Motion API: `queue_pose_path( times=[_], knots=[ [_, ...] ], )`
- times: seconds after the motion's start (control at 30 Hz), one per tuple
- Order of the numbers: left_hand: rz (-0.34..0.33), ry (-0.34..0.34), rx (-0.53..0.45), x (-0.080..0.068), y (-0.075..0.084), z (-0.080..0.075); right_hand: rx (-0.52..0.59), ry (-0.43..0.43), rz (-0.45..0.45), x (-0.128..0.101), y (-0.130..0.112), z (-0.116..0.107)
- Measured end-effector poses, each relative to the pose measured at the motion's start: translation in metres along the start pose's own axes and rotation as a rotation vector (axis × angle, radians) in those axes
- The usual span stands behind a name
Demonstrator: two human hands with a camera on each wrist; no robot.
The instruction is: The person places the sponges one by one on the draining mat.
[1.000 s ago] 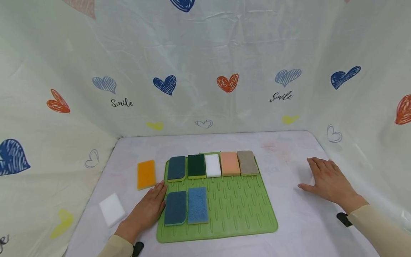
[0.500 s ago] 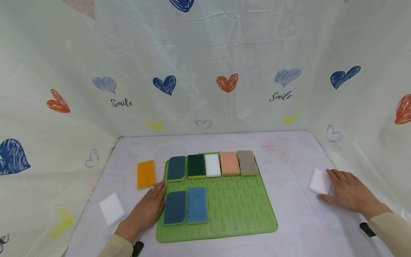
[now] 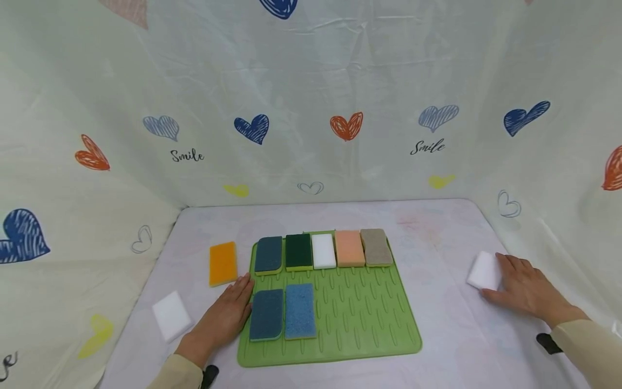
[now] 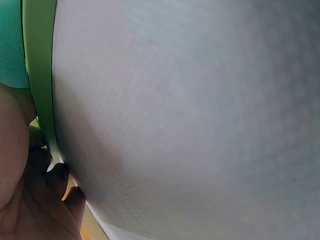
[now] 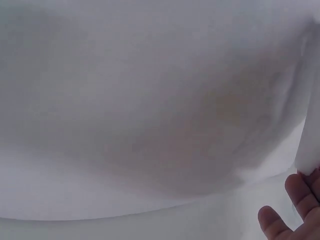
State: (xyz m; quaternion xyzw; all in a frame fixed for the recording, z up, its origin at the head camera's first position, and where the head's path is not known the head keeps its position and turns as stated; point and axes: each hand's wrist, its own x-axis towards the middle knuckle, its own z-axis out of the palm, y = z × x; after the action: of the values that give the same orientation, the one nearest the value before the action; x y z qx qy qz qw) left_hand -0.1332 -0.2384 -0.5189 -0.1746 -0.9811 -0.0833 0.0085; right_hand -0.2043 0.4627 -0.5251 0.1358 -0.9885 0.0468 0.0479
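A green ridged mat (image 3: 369, 319) lies mid-table. Its back row holds teal (image 3: 268, 254), dark green (image 3: 298, 251), white (image 3: 323, 250), peach (image 3: 349, 248) and grey-brown (image 3: 376, 246) sponges. The front row has a teal sponge (image 3: 266, 314) and a blue sponge (image 3: 299, 310). My left hand (image 3: 225, 310) lies flat on the table against the mat's left edge (image 4: 40, 75). At the far right my right hand (image 3: 517, 285) rests flat, its fingers (image 5: 300, 192) touching the right side of a white sponge (image 3: 482, 271).
An orange sponge (image 3: 223, 263) lies left of the mat, just beyond my left fingertips. Another white sponge (image 3: 171, 315) sits near the table's left edge. Heart-printed cloth walls (image 3: 311, 135) close in the back and both sides. Bare tabletop (image 3: 437, 237) lies right of the mat.
My right hand has slid right and toward me, uncovering the white sponge it now touches at the side. The left hand has stayed put.
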Motion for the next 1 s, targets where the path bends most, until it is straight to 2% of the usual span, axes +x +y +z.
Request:
queue_pose_path(
  times=[0.1, 0.27, 0.7, 1.0],
  knots=[
    [0.001, 0.002, 0.0, 0.0, 0.0, 0.0, -0.005, 0.091, -0.02, 0.008, -0.004, 0.001],
    [0.006, 0.002, 0.008, 0.001, 0.0, 0.0, -0.054, 0.146, -0.069, 0.022, -0.015, -0.001],
    [-0.001, -0.003, 0.006, 0.0, 0.0, 0.0, -0.134, 0.188, -0.167, 0.055, -0.048, -0.012],
    [-0.001, -0.001, 0.006, 0.0, 0.0, 0.0, -0.128, 0.204, -0.206, 0.071, -0.069, -0.015]
  ],
)
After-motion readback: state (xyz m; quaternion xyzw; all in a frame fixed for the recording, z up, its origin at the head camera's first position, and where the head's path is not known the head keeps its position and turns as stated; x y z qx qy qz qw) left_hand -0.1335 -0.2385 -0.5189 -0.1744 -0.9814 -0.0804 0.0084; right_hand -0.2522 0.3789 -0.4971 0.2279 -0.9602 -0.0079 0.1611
